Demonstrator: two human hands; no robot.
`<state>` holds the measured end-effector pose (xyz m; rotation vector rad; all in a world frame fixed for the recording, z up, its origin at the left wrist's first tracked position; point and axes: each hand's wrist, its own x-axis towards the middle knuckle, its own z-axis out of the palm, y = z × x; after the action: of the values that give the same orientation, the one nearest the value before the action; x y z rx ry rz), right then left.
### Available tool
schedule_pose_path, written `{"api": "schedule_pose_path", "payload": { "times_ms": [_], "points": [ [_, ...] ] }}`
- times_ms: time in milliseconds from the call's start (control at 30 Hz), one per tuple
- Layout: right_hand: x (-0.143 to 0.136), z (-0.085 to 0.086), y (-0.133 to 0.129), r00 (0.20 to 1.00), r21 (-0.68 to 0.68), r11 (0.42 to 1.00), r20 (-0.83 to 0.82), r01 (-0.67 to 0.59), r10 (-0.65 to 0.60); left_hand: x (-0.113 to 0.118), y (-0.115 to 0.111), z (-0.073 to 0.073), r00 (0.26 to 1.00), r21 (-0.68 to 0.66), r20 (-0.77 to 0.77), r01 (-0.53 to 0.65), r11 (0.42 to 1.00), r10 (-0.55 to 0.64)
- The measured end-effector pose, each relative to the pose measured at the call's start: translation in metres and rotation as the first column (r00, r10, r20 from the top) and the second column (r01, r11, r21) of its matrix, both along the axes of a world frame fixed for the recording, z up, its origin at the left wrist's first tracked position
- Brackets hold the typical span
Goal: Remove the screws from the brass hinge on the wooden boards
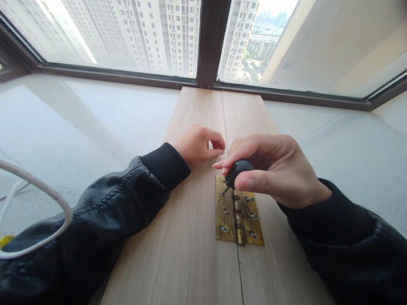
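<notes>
Black-handled screwdriver [239,171] grasped by right hand [276,169], angled over brass hinge [239,214]; left hand [202,146] loosely curled, palm-down on board [178,212].

Two forearms in black sleeves reach forward from the lower corners, the hands nearly meeting at center. The left hand [201,146] lies low, knuckles up, its thumb and index finger curled toward each other in a loose ring. The right hand [273,169] angles inward from the other side, wrist bent, thumb extended across the front and fingers curved opposite it in a closed grip, fingertips pointing toward the left hand.
</notes>
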<state>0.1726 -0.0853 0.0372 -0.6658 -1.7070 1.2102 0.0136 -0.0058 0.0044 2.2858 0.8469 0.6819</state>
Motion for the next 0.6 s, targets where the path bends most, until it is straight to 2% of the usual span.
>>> {"api": "schedule_pose_path", "payload": {
  "times_ms": [167, 433, 600],
  "points": [
    [0.0049, -0.0008, 0.0039, 0.994, -0.044, 0.994, 0.016, -0.104, 0.105, -0.0002, -0.0015, 0.0014, 1.000, -0.016, -0.006, 0.003, 1.000, -0.003],
    [0.0057, -0.0017, 0.0023, 0.992, -0.119, 0.986, -0.069, -0.117, 0.110, 0.0005, 0.0052, -0.0068, 1.000, 0.041, 0.027, 0.008, 0.999, -0.009],
    [0.0081, -0.0060, 0.0045, 0.966, -0.174, 0.953, -0.124, -0.248, 0.229, 0.0011, 0.0034, -0.0060, 0.999, 0.031, 0.031, -0.011, 0.999, 0.010]
  ]
}}
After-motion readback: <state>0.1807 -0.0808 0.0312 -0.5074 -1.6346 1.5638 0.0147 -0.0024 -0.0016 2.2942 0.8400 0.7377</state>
